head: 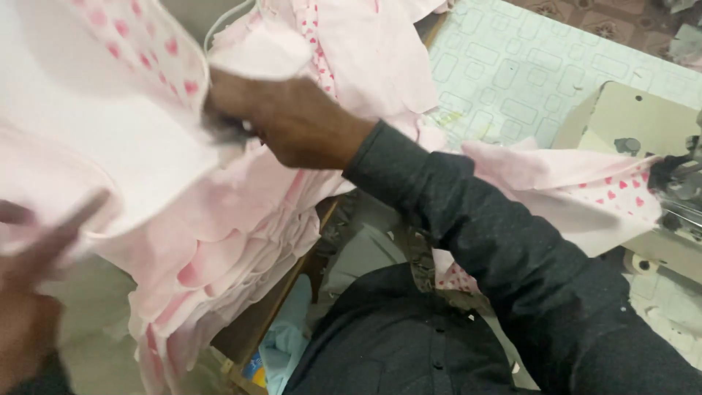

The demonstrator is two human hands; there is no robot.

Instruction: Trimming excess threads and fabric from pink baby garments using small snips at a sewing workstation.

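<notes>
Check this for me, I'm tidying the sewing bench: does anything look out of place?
Mostly the pink fabric stack: its cut layers spill unevenly over the bench edge. The right hand grips a piece on top. Thread scraps litter the patterned table cover.

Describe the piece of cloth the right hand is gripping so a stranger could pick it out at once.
Start at the big stack of pale pink cloth pieces spilling over the left side of the view. At its top, the right hand pinches one piece of cloth lifted off the stack. Unlike the plain pink layers below, it is raised and has a band of pink hearts along its upper edge.
</notes>
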